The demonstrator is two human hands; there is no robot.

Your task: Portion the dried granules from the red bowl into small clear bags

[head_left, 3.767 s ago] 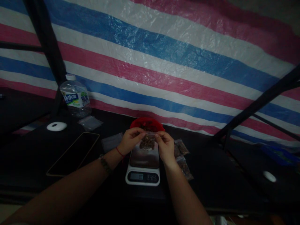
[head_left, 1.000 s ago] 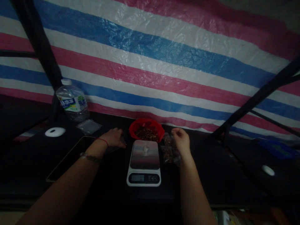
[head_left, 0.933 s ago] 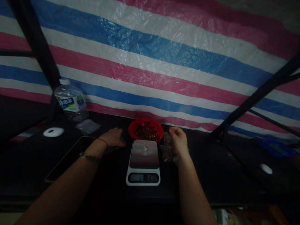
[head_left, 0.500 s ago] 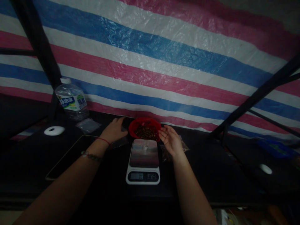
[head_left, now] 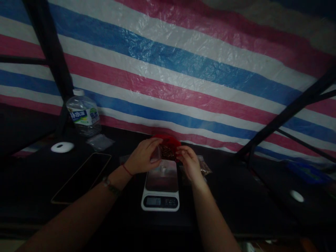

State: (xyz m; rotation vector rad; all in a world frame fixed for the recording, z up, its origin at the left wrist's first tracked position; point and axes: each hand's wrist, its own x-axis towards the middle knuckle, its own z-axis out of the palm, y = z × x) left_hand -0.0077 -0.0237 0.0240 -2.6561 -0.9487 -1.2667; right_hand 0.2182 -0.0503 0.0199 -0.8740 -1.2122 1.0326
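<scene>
A person's left hand (head_left: 143,157) holds a clear container (head_left: 156,154), thumb and fingers clamped about its sides, at the near left edge of a red bowl (head_left: 173,140) just beyond a white scale (head_left: 161,181). The right hand (head_left: 190,164) has its fingers bent beside the bowl's right rim; contact cannot be told. Likely thin plastic, the container should prove light, slick and slightly flexible, best gripped gently around its sides.
</scene>
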